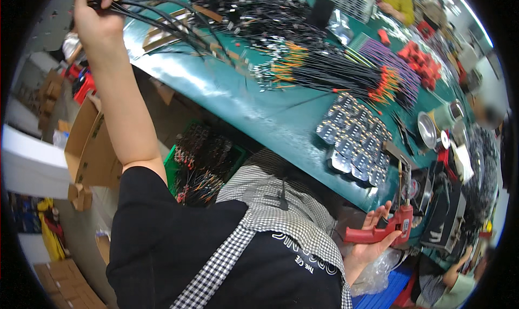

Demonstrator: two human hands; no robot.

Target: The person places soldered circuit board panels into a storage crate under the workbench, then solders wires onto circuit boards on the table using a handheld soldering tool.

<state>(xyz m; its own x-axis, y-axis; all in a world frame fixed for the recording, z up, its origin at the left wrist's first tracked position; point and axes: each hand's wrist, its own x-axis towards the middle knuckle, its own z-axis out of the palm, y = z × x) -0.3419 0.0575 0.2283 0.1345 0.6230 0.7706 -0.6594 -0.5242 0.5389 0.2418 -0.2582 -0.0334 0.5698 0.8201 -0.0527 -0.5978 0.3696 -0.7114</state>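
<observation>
My left hand (pixel 105 17) is raised at the far left, its fingers wrapped round a bundle of black cables (pixel 162 20). The cables' free ends trail to the right over the table and are smeared by motion. Low on the right, at the table's near edge, my right hand (pixel 370 249) holds a red soldering gun (pixel 397 225), its metal tip pointing away from me. Just beyond that tip sits a block of small circuit boards (pixel 357 139) with metal sides. A bundle of black wires with orange ends (pixel 330 68) lies past the boards.
A heap of black cables (pixel 259 12) covers the far side of the green table (pixel 238 101). Purple wires (pixel 389 63), red parts (pixel 421 63), pliers (pixel 403 131) and a metal bowl (pixel 427 129) stand further right. Below the edge is a green crate (pixel 172 174). Other people work nearby.
</observation>
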